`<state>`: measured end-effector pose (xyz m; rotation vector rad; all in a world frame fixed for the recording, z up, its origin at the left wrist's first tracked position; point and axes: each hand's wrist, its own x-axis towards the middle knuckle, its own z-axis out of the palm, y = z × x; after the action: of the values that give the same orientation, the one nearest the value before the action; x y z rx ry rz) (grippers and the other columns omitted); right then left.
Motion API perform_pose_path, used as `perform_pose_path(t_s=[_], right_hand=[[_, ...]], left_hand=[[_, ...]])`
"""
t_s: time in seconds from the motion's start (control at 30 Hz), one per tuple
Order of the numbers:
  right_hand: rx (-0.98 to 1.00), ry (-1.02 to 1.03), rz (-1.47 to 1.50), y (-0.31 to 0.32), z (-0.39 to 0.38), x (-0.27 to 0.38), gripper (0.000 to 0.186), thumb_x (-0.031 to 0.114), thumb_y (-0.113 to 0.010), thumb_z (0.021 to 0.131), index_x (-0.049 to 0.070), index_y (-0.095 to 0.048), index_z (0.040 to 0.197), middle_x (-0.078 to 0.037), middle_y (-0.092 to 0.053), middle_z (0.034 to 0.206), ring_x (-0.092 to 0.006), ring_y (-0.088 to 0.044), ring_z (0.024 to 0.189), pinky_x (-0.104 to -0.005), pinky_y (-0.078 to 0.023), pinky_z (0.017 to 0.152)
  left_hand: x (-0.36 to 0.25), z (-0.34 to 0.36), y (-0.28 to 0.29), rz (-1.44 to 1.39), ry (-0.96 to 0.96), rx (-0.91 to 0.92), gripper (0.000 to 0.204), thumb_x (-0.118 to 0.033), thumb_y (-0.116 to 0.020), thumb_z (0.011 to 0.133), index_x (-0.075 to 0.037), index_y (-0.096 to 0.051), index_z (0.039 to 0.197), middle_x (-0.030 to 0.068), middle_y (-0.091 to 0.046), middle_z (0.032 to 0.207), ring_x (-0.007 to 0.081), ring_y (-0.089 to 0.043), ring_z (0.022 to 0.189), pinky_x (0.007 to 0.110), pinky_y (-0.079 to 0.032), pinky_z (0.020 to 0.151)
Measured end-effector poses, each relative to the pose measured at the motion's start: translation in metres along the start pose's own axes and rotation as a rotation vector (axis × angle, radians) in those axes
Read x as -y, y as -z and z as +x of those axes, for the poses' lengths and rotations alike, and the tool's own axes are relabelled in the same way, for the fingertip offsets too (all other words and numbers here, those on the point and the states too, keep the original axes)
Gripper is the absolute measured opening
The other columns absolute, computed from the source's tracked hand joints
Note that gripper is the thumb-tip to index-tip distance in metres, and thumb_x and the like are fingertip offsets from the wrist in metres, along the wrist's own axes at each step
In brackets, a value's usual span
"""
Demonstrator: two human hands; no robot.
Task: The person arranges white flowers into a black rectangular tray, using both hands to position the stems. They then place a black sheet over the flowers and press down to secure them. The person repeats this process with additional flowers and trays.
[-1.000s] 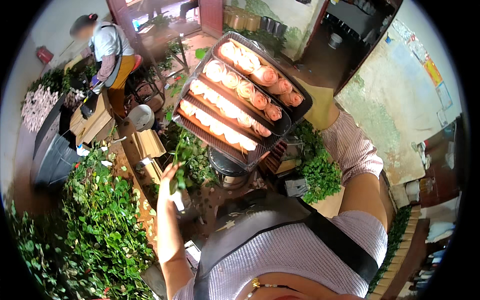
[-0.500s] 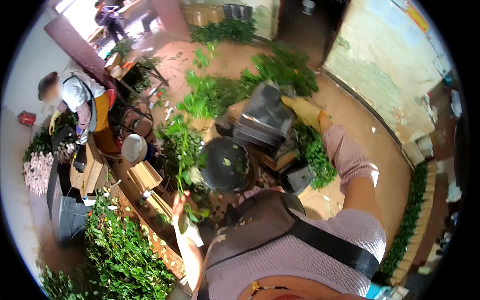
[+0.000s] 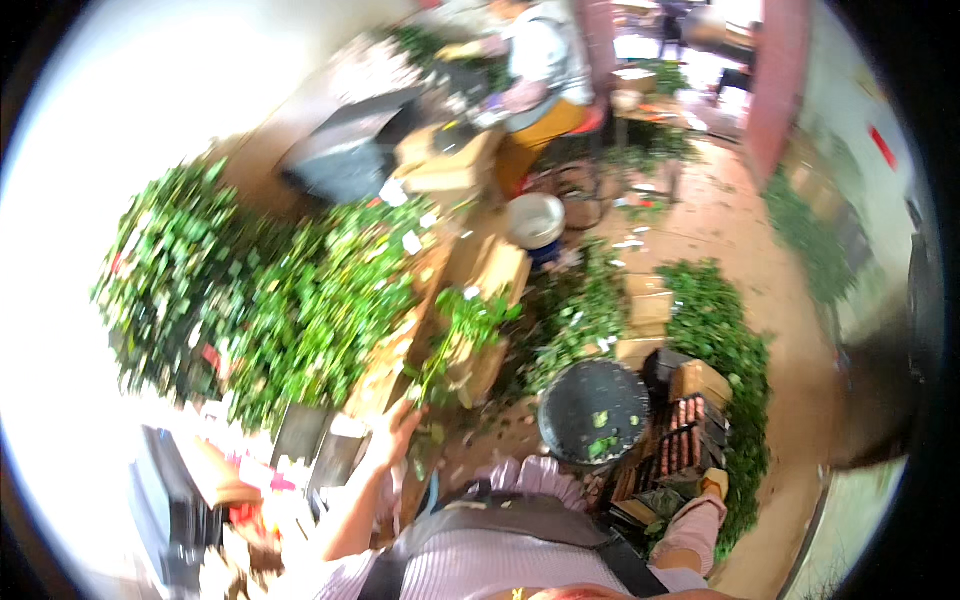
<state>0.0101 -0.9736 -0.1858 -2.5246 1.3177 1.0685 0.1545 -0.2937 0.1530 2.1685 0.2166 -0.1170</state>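
Note:
My left hand [image 3: 395, 435] is bare and closed round the lower end of a leafy green stem [image 3: 465, 325]. The stem's leaves reach up over a wooden trough. Down at the right, my right hand [image 3: 715, 483] wears a yellow glove and is beside dark-wrapped bundles [image 3: 690, 440]. Its fingers are too small and blurred to read. Between my hands stands a round black tub [image 3: 593, 412] with a few loose leaves on its top.
A big heap of leafy stems [image 3: 330, 300] lies at the left by a wooden bench edge. More greenery [image 3: 720, 350] lines the right. Ahead are a white bucket [image 3: 536, 220], a cardboard box [image 3: 450, 160] and a co-worker [image 3: 545, 60] with pale flowers nearby.
The view has swung left, bringing the leafy heap toward the middle. My left hand still holds the stem, now lower and tilted right. My gloved right hand appears lower, by the dark bundles.

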Motion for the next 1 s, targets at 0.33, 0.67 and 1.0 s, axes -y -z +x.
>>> perform_pose_path(t_s=[0.33, 0.67, 1.0], right_hand=[[-0.032, 0.365, -0.357, 0.21, -0.09, 0.134, 0.041, 0.033, -0.048, 0.098, 0.006, -0.07, 0.12, -0.019, -0.067, 0.126, -0.0375, -0.066, 0.113, -0.0452, -0.05, 0.1], [-0.25, 1.54, 0.203, 0.187, -0.483, 0.434, 0.042, 0.032, -0.059, 0.096, 0.007, -0.064, 0.128, -0.022, -0.068, 0.12, -0.0377, -0.067, 0.108, -0.0445, -0.053, 0.095], [0.244, 2.501, -0.77, -0.022, -0.727, 0.575, 0.072, 0.048, -0.071, 0.085, 0.009, -0.053, 0.142, -0.026, -0.062, 0.13, -0.0374, -0.06, 0.121, -0.0454, -0.047, 0.103]], left_hand=[[0.116, -0.014, 0.155, 0.379, -0.096, -0.745, 0.01, -0.012, -0.06, 0.099, -0.002, -0.059, 0.102, 0.0095, -0.057, 0.085, 0.0194, -0.055, 0.079, 0.033, -0.046, 0.076], [0.21, -0.029, 0.284, 0.697, 0.093, -0.654, 0.054, -0.042, -0.074, 0.088, -0.012, -0.061, 0.13, 0.0188, -0.059, 0.124, 0.0386, -0.06, 0.112, 0.047, -0.051, 0.094], [0.243, -0.253, 0.394, 0.951, 0.219, -1.27, 0.05, -0.018, -0.076, 0.082, -0.004, -0.06, 0.126, 0.0183, -0.06, 0.127, 0.0389, -0.055, 0.118, 0.05, -0.044, 0.101]])
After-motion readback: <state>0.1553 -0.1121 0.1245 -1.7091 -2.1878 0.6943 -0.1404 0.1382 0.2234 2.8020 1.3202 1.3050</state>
